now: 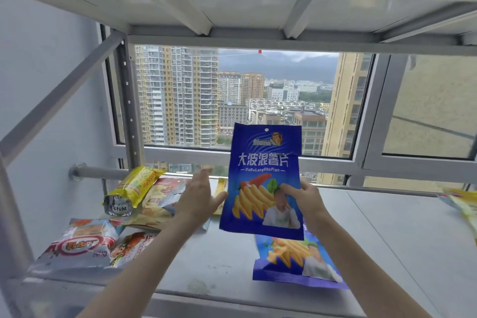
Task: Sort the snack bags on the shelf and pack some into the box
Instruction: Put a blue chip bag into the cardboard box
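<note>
My right hand (305, 199) holds a blue bag of wavy chips (263, 162) upright above the grey shelf (387, 240), gripping its right edge. Beside the bag's left edge my left hand (198, 196) is spread open, its thumb near the bag, and I cannot tell whether it touches. A second blue chip bag (291, 261) lies flat on the shelf under the held one. Left of my hands sit a yellow bag (136, 184), a red-and-yellow bag (161, 196), a silver bag with a red oval (82, 245) and a red bag (131, 245). No box is in view.
Another shelf board (232, 8) hangs close overhead. A slanted brace (59, 95) and an upright post (127, 100) bound the left side. Behind the shelf is a window (258, 100). More yellow packets (462, 201) lie at the far right edge.
</note>
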{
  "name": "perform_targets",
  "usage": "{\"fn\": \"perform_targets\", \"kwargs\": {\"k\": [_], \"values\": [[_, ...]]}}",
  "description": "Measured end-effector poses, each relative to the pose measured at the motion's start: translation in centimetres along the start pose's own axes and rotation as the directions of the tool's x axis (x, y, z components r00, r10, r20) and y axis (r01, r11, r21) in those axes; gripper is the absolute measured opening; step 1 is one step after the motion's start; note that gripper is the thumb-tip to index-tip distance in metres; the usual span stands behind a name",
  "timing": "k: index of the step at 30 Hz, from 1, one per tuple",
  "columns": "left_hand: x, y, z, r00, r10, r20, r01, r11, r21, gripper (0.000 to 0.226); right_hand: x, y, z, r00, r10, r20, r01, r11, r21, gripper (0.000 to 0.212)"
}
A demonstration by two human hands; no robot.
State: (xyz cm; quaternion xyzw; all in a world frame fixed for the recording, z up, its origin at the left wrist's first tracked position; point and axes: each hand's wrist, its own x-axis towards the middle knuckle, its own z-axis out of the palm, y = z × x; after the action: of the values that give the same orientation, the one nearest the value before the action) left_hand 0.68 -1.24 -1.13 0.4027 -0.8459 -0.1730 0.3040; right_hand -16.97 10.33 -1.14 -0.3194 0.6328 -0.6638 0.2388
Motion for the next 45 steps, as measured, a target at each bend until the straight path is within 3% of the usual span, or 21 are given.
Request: {"fn": "perform_targets", "kwargs": {"k": [3, 6, 10, 13, 18, 21, 25, 29, 35, 40, 45], "values": [[-0.3, 2.2, 0.9, 0.987, 0.128, 0.094, -0.142, 0.976, 0.166, 0.064, 0.3, -0.3, -3.0, 0.994, 0.019, -0.106, -0.016, 0.999, 0.035, 0.012], [-0.4, 5.6, 2.7, 0.949, 0.226, 0.219, -0.275, 0.935, 0.224, 0.060, 0.0, -0.1, -7.1, 0.978, 0.048, -0.202, -0.042, 0.998, 0.037, 0.004], [-0.8, 12.0, 7.2, 0.878, 0.316, 0.359, -0.396, 0.902, 0.173, 0.060, -2.2, -0.1, -14.8, 0.950, 0.040, -0.309, -0.035, 0.999, 0.020, 0.015], [-2.0, 18.8, 11.6, 0.808, 0.416, 0.417, -0.497, 0.861, 0.105, 0.060, -5.2, -0.3, -22.9, 0.894, 0.031, -0.448, -0.030, 1.000, 0.008, 0.005], [-7.0, 32.7, 18.9, 0.651, 0.614, 0.447, -0.659, 0.749, -0.069, 0.059, -12.3, 0.0, -39.0, 0.729, -0.006, -0.684, -0.023, 0.999, -0.034, 0.005], [-11.4, 41.2, 22.8, 0.533, 0.711, 0.459, -0.736, 0.657, -0.162, 0.057, -17.9, -0.7, -47.8, 0.601, -0.004, -0.799, -0.057, 0.997, -0.049, 0.023], [-17.7, 51.5, 27.5, 0.385, 0.795, 0.468, -0.783, 0.550, -0.290, 0.059, -26.3, -1.7, -57.0, 0.454, 0.009, -0.891, -0.098, 0.994, -0.040, 0.011], [-24.7, 60.8, 31.2, 0.203, 0.854, 0.479, -0.798, 0.428, -0.425, 0.055, -34.1, -1.9, -64.2, 0.324, 0.001, -0.946, -0.085, 0.996, -0.029, 0.013], [-34.0, 72.3, 37.2, -0.011, 0.887, 0.461, -0.772, 0.285, -0.568, 0.059, -42.5, -1.2, -74.1, 0.082, 0.027, -0.996, -0.096, 0.995, 0.019, 0.019], [-39.2, 80.7, 42.4, -0.147, 0.878, 0.457, -0.773, 0.186, -0.606, 0.057, -47.6, -0.3, -82.4, -0.097, 0.083, -0.992, -0.162, 0.982, 0.098, 0.015], [-46.1, 87.7, 47.3, -0.271, 0.839, 0.472, -0.743, 0.129, -0.656, 0.055, -54.6, 1.9, -88.6, -0.156, 0.144, -0.977, -0.222, 0.959, 0.177, 0.013]]}}
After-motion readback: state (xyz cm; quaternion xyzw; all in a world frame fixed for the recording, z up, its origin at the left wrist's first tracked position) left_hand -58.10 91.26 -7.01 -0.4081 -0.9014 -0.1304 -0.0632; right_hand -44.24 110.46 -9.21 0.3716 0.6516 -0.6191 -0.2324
